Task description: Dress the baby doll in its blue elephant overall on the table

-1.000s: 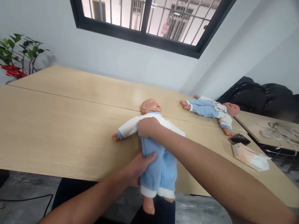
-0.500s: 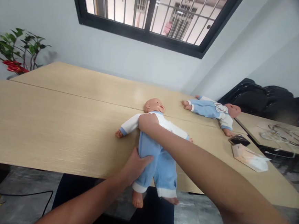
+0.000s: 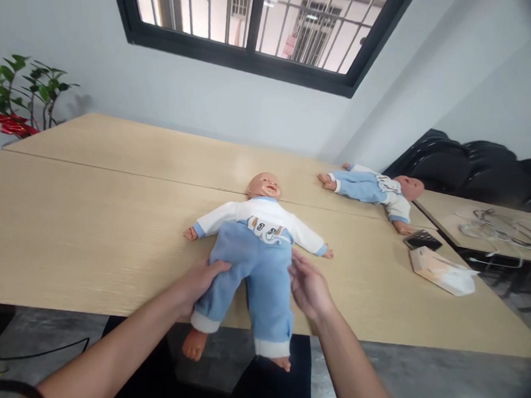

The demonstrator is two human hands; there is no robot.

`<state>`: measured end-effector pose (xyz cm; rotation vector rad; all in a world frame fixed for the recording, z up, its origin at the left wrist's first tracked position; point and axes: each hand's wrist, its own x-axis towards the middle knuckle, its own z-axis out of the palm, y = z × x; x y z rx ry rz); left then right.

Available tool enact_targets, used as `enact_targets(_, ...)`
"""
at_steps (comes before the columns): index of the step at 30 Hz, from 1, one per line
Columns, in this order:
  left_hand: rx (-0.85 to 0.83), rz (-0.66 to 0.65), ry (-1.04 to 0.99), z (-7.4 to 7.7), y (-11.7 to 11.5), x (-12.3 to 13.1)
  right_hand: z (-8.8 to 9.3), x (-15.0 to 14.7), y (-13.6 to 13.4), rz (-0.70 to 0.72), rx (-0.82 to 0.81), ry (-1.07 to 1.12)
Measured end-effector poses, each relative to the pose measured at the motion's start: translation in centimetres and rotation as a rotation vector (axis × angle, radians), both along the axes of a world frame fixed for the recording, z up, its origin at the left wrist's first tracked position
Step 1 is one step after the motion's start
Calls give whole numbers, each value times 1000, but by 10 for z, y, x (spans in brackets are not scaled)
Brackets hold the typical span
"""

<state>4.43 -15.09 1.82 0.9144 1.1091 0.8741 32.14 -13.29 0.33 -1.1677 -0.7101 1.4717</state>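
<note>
Gripping faceup doll (image 3: 254, 256) on bench (image 3: 96, 241): w/ L hand (image 3: 198, 279) clamped, fingers on R thigh @ 8 o'clk; w/ R hand (image 3: 311, 288) loosely unclasped by hip @ 4 o'clk. Near 2 o'clk, 2nd doll (image 3: 362, 187).

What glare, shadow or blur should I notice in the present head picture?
Head view: soft glare on the table toward its far edge; faint shadow beside the plant on the wall; blurry chairs at right; dark upper right corner; the near doll looks clearer.
</note>
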Motion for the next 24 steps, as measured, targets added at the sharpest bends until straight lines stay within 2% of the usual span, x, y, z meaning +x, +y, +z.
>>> enact_targets(4, -103, 155, 23, 8, 8, 1, 5, -30, 5, 111, 9, 171)
enact_targets(7, -184, 105, -54, 9, 13, -2, 5, -45, 11, 106, 94, 167)
enact_targets(10, -229, 67, -34, 11, 18, -11, 0, -52, 18, 87, 195, -5)
enact_targets(13, -148, 30, 82, 14, 24, -22, -2, -52, 25, 43, 280, -293)
enact_targets(15, -52, -14, 199, 16, 27, -29, -3, -51, 27, 11, 308, -409)
enact_targets(16, 31, -15, 290, 17, 28, -31, -3, -50, 28, 2, 311, -433)
enact_targets(18, 297, 68, 575, 19, 26, -33, -5, -50, 30, -12, 298, -437)
enact_targets(20, 675, 168, 937, 24, 22, -31, -7, -51, 31, -31, 289, -415)
enact_targets(21, 882, 147, 1095, 27, 20, -27, -8, -51, 32, -40, 293, -401)
enact_targets(22, 1095, 52, 1208, 31, 17, -22, -9, -51, 33, -43, 298, -386)
enact_targets(24, 1524, -298, 1260, 40, 16, -7, -10, -51, 34, -47, 311, -366)
